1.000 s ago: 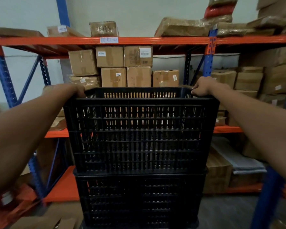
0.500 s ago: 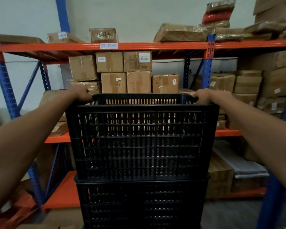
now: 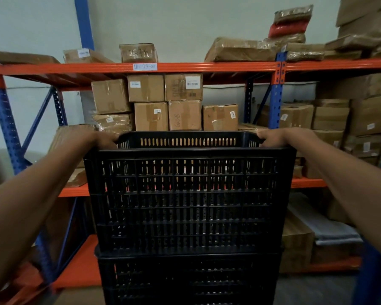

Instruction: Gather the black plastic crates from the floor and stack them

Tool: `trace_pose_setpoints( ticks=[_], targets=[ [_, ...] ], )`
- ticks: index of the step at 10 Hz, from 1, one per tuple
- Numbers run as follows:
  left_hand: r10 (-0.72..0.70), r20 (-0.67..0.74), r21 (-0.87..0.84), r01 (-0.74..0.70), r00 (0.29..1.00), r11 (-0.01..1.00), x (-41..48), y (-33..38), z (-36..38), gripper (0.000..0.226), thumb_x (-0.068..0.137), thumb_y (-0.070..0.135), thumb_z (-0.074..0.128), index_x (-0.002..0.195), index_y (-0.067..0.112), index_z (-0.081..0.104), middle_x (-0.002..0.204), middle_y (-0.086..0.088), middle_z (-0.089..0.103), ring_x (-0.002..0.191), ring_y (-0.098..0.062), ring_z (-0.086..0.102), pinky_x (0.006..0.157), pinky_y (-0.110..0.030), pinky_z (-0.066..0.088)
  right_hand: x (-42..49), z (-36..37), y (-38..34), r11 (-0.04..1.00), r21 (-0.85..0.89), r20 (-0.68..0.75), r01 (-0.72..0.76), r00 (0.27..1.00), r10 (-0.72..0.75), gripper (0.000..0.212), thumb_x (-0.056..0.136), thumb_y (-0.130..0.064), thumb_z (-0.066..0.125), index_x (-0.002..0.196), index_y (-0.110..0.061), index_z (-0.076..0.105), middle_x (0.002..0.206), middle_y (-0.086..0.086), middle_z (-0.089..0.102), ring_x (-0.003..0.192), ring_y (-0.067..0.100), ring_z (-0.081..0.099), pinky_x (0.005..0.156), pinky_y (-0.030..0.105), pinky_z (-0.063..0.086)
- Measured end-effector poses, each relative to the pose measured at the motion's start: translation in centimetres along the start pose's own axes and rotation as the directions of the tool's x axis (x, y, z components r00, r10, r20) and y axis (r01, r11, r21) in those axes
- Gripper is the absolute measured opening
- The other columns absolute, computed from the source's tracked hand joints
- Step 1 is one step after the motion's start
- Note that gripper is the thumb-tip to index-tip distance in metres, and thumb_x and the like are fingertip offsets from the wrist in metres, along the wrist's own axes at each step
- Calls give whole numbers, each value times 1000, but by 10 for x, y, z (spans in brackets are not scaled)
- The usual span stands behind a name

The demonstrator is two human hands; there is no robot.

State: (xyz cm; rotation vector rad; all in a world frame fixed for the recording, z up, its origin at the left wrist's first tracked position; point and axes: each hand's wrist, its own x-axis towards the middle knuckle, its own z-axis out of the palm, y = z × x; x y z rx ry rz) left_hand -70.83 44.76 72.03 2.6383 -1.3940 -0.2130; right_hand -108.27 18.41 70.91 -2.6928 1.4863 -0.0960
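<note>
Behind the work area stands steel warehouse racking [image 3: 207, 67] with orange beams and blue uprights. Directly ahead, the upper black slotted plastic crate [image 3: 185, 201] sits on the lower black slotted plastic crate [image 3: 185, 280], walls roughly in line. The left hand [image 3: 101, 139] and right hand [image 3: 271, 138] each clasp the upper crate's top rim at opposite far corners, fingers curled over the edge. This symmetric hold likely keeps the crate level while it seats. Brown cardboard boxes [image 3: 151, 116] fill the shelves beyond.

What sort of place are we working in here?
Probably a warehouse storeroom: orange-and-blue racking, taped, labelled cardboard boxes on its shelves, a bay label on the beam. The left hand and right hand grip the top crate.
</note>
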Motion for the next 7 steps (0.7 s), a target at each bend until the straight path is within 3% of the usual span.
trace_pose_setpoints(
  ticks=[2, 3, 4, 5, 6, 7],
  targets=[
    [20, -102, 113, -8, 995, 994, -3, 1, 2, 58, 97, 15, 49, 151, 6, 30, 159, -16, 23, 148, -28, 22, 121, -38, 21, -1, 0, -2, 999, -49, -16, -23, 1000, 22, 58, 94, -33, 55, 146, -16, 36, 153, 11, 37, 137, 28, 40, 109, 40, 35],
    [-1, -86, 95, 9, 996, 995, -7, 2, 3, 50, 97, 12, 49, 145, 3, 39, 154, -17, 34, 143, -29, 32, 117, -35, 28, -4, -2, -1, 999, 16, 15, -39, 999, 39, 65, 92, -41, 57, 148, -20, 34, 154, 10, 34, 138, 28, 39, 110, 43, 35],
    [18, -100, 43, -13, 995, 999, -12, 4, 4, 43, 96, 9, 50, 137, 0, 48, 143, -20, 47, 133, -31, 45, 108, -35, 35, -7, 1, -2, 998, -37, -44, -45, 998, 43, 64, 91, -50, 55, 145, -19, 40, 149, 11, 42, 135, 29, 44, 109, 43, 37],
    [10, -242, 12, -8, 970, 1000, -23, 8, 3, 40, 94, 17, 54, 132, 5, 56, 136, -20, 55, 127, -32, 51, 105, -37, 39, -14, 3, -3, 998, -58, -285, 4, 958, -21, 54, 90, -53, 55, 125, -13, 64, 115, 12, 65, 105, 28, 60, 94, 38, 49],
    [64, -538, -105, -142, 840, 984, -38, 7, -4, 41, 93, 24, 54, 131, 9, 60, 132, -19, 60, 119, -32, 56, 99, -39, 41, -31, -12, -4, 990, 99, -524, 99, 851, -32, 53, 89, -50, 58, 130, -17, 63, 122, 12, 67, 110, 30, 62, 91, 37, 49],
    [99, -805, -132, -339, 585, 932, -65, -10, 6, 43, 90, 30, 51, 130, 20, 62, 128, -12, 66, 107, -26, 62, 85, -32, 44, -65, -1, 7, 950, 185, -717, 251, 696, -44, 55, 92, -51, 52, 140, -22, 52, 143, 0, 55, 127, 25, 54, 102, 40, 43]
  ],
)
